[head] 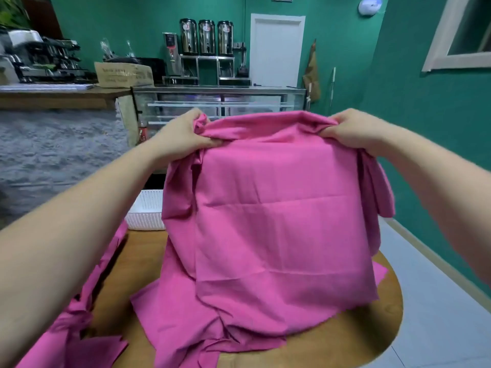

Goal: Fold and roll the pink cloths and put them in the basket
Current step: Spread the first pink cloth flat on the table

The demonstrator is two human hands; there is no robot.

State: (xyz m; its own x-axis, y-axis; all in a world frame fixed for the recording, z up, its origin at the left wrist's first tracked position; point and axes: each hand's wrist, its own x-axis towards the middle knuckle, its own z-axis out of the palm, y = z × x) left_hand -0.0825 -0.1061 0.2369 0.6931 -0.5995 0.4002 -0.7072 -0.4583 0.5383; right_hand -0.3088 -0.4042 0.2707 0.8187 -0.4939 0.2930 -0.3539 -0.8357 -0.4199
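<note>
From the head camera I have the pink cloth (279, 221) lifted in front of me, its top edge stretched between both hands. My left hand (183, 134) has its fingers curled round a bunched corner, and my right hand (356, 130) pinches the gathered cloth at the other end. The cloth hangs in loose layers, with its bottom crumpled on the wooden table (358, 335).

I judge this to be the start of the folding step: the cloth is being held up to straighten it, and nothing is rolled yet. Next I would need to lay it flat and bring the edges together evenly, which calls for smoothing out the heaped lower part first.

The white basket (146, 211) sits at the far edge of the table, partly hidden behind the cloth and my left forearm. A second pink cloth (79, 328) lies rumpled at the near left and takes up folding room. Beyond stands a glass display case (220, 102).
</note>
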